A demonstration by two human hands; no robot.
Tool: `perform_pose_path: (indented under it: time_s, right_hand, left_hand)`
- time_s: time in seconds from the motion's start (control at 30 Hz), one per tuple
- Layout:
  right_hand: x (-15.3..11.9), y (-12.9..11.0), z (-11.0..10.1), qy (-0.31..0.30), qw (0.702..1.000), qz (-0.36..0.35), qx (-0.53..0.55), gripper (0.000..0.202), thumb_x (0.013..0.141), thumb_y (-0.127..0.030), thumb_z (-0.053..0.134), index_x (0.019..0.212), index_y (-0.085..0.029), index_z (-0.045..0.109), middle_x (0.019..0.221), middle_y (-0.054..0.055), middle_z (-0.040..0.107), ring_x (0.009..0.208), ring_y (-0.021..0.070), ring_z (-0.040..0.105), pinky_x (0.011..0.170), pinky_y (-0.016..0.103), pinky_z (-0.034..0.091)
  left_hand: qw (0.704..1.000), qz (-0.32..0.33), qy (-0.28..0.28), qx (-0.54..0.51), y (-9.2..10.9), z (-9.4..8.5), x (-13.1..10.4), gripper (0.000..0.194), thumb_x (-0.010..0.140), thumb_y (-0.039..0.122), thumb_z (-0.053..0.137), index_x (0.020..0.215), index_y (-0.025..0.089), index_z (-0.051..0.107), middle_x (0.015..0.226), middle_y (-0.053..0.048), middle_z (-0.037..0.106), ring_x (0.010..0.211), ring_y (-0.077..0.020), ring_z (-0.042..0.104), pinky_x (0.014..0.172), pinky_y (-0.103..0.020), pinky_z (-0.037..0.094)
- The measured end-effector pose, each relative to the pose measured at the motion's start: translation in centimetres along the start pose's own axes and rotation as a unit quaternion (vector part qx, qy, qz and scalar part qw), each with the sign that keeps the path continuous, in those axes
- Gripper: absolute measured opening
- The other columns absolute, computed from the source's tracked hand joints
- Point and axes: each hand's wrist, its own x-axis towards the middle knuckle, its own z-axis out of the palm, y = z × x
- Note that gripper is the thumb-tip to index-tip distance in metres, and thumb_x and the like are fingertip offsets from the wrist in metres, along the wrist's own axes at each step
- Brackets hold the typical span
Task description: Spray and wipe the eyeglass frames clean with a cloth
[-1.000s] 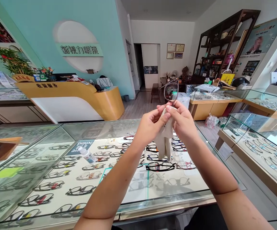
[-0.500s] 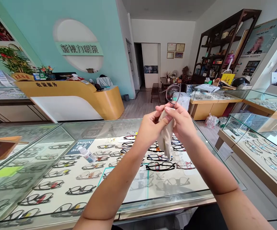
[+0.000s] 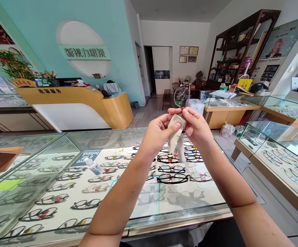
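Observation:
Between my two hands is a pair of eyeglasses [image 3: 182, 96], held up on end above the glass counter, one lens showing over my fingertips and the lower part hidden. My left hand [image 3: 161, 130] is closed on a beige cleaning cloth [image 3: 176, 132], its thumb pressing the cloth against the lower part of the glasses. Two loose ends of the cloth hang below. My right hand [image 3: 195, 124] pinches the glasses near the middle of the frame, thumb and fingers together. A small white spray bottle [image 3: 94, 167] lies on the counter to the left.
The glass display counter [image 3: 144, 219] spans the front, with rows of eyeglasses inside. More display cases [image 3: 275, 157] stand at the right. A curved wooden reception desk [image 3: 87, 99] is beyond on the left. A dark shelf unit [image 3: 239, 48] stands at the back right.
The glasses have shifted slightly left and turned, with the lens higher above my fingers. My left hand has moved a little left and the cloth is now folded over its thumb side.

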Motion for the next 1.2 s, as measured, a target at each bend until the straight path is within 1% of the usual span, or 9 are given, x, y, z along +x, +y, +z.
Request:
perform_pose_path:
  time_s: [0.1,0.17,0.3,0.43,0.57,0.73,0.93,1.07,1.2]
  right_hand:
    - [0.0,0.3,0.1,-0.003,1.000,0.010,0.011,0.036,0.083,-0.057,0.095,0.094,-0.026,0.080,0.120,0.004,0.085,0.093,0.0202,0.075,0.079,0.032,0.060]
    - [0.0,0.5,0.2,0.000,0.999,0.020,0.026,0.037,0.081,-0.058,0.095,0.095,-0.027,0.081,0.121,0.004,0.084,0.097,0.0211,0.075,0.082,0.033,0.061]
    - [0.1,0.6,0.2,-0.011,0.998,0.025,0.054,0.031,0.084,-0.053,0.095,0.100,-0.028,0.085,0.120,0.002,0.084,0.099,0.0195,0.075,0.084,0.031,0.063]
    - [0.2,0.7,0.1,-0.012,0.997,0.024,0.078,0.027,0.083,-0.046,0.097,0.097,-0.026,0.084,0.114,0.002,0.085,0.099,0.0169,0.075,0.087,0.026,0.063]
    - [0.3,1.0,0.3,-0.005,0.997,0.020,0.075,0.032,0.080,-0.048,0.100,0.095,-0.025,0.083,0.113,0.004,0.085,0.099,0.0188,0.077,0.089,0.029,0.064]
    - [0.3,1.3,0.3,-0.008,0.997,0.021,0.074,0.031,0.079,-0.047,0.100,0.091,-0.025,0.081,0.114,0.004,0.086,0.102,0.0204,0.078,0.093,0.031,0.065]
    - [0.8,1.0,-0.7,-0.034,0.998,0.036,0.033,0.037,0.080,-0.055,0.096,0.096,-0.024,0.084,0.121,0.007,0.087,0.104,0.0238,0.079,0.090,0.035,0.065]
    - [1.0,1.4,-0.6,-0.030,0.998,0.024,0.043,0.036,0.078,-0.055,0.100,0.092,-0.026,0.085,0.122,0.005,0.087,0.102,0.0211,0.078,0.094,0.033,0.064]
    - [0.9,2.2,-0.3,-0.021,0.998,0.032,0.052,0.036,0.078,-0.056,0.101,0.095,-0.027,0.088,0.109,0.003,0.087,0.093,0.0197,0.077,0.088,0.031,0.064]
  left_hand:
    - [1.000,0.010,0.001,-0.010,0.1,0.2,-0.1,0.065,0.071,0.038,0.107,0.128,0.021,0.083,0.109,-0.005,0.084,0.096,-0.0179,0.075,0.085,-0.026,0.061]
    - [1.000,0.018,0.010,0.000,0.2,0.3,-0.2,0.060,0.073,0.038,0.106,0.125,0.021,0.083,0.109,-0.004,0.084,0.096,-0.0174,0.074,0.087,-0.025,0.060]
    - [0.998,0.012,0.013,0.057,0.5,0.5,-0.5,0.045,0.080,0.047,0.101,0.111,0.018,0.086,0.104,-0.005,0.082,0.093,-0.0171,0.071,0.085,-0.025,0.057]
    - [0.995,0.025,0.028,0.093,0.6,0.5,-0.7,0.048,0.085,0.060,0.095,0.105,0.018,0.085,0.095,-0.004,0.077,0.084,-0.0151,0.065,0.073,-0.023,0.052]
    - [0.996,0.027,0.038,0.074,0.4,0.6,-0.5,0.052,0.084,0.067,0.094,0.099,0.018,0.085,0.091,-0.003,0.074,0.079,-0.0130,0.060,0.069,-0.022,0.050]
    - [0.998,0.006,0.046,0.032,0.3,0.2,-0.3,0.053,0.070,0.055,0.106,0.106,0.020,0.087,0.095,-0.002,0.078,0.082,-0.0139,0.064,0.072,-0.023,0.055]
    - [0.999,-0.021,0.032,-0.017,0.7,-0.1,0.0,0.064,0.061,0.040,0.112,0.117,0.021,0.086,0.089,0.001,0.079,0.078,-0.0125,0.066,0.075,-0.023,0.056]
    - [0.998,-0.026,0.050,-0.029,0.7,0.2,0.0,0.067,0.056,0.038,0.112,0.114,0.019,0.084,0.087,0.001,0.078,0.078,-0.0136,0.066,0.076,-0.025,0.056]
    - [0.997,-0.019,0.073,-0.029,0.4,0.5,0.0,0.063,0.051,0.035,0.113,0.101,0.018,0.078,0.085,0.002,0.075,0.076,-0.0139,0.067,0.074,-0.026,0.057]
